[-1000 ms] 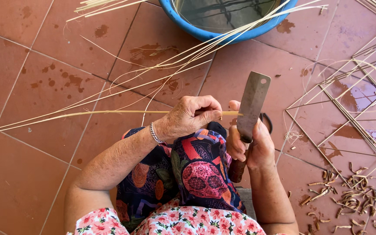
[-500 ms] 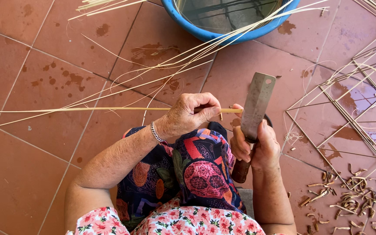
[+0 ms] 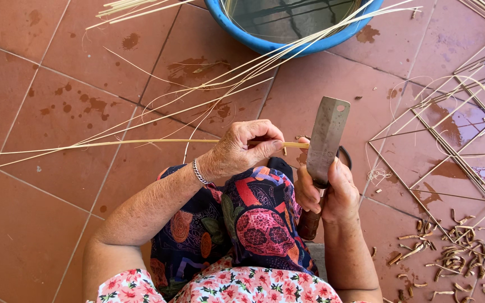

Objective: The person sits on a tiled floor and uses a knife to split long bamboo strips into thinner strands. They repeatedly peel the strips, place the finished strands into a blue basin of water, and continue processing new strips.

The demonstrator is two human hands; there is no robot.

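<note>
Over my lap, left fingers [image 3: 265, 147] pinch the bamboo strip [image 3: 141, 143]; right hand [image 3: 332, 191] grips the cleaver [image 3: 326, 137], edge meeting its end, splitting; I judge steady pressure comes next.

The left hand [image 3: 242, 148] grips a long strip [image 3: 113, 144] that runs away to the left over the floor [image 3: 40, 224]. The right hand [image 3: 329, 193] holds a cleaver [image 3: 326, 140] upright, touching the strip's right end. Ahead lies a basin [image 3: 287, 22]; on the right a lattice frame [image 3: 450, 134], with scraps [image 3: 461, 252] near it.

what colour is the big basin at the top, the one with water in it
The basin is bright blue, seen at the top edge of the head view, with thin pale strips lying over its rim.
</note>
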